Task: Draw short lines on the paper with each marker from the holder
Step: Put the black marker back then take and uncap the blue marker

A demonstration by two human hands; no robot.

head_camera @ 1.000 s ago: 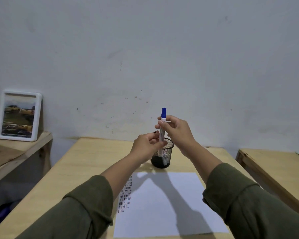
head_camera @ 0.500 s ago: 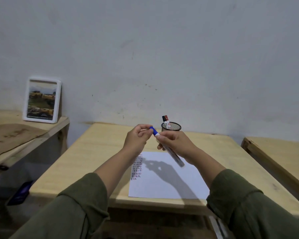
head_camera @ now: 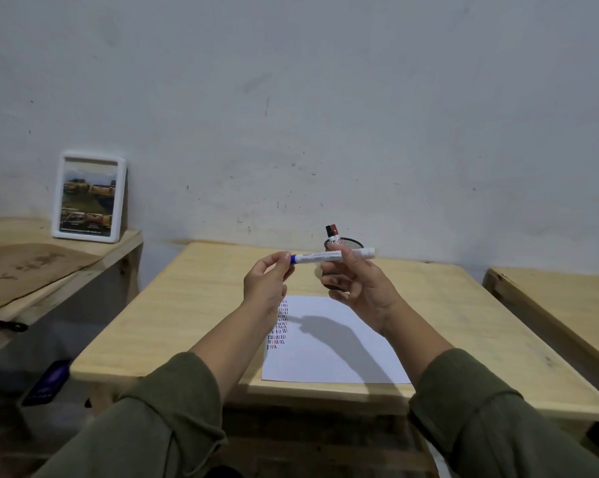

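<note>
Two hands engaged | white blue-capped marker (head_camera: 329, 257) held level above white paper sheet (head_camera: 336, 343) | right hand (head_camera: 356, 284) grip closed on barrel | left hand (head_camera: 265, 281) fingertips pinched on cap | black mesh holder (head_camera: 348, 243) beyond paper on wooden tabletop (head_camera: 463, 322)

You are holding the blue-capped white marker (head_camera: 329, 257) level above the light wooden table (head_camera: 201, 315), your left hand (head_camera: 266, 283) pinching its left end and your right hand (head_camera: 356, 282) its middle. The white sheet of paper (head_camera: 336, 353) is lying on the table below your hands. The black mesh holder (head_camera: 351, 243) is standing behind the marker, with two markers (head_camera: 332, 233) sitting in it.
</note>
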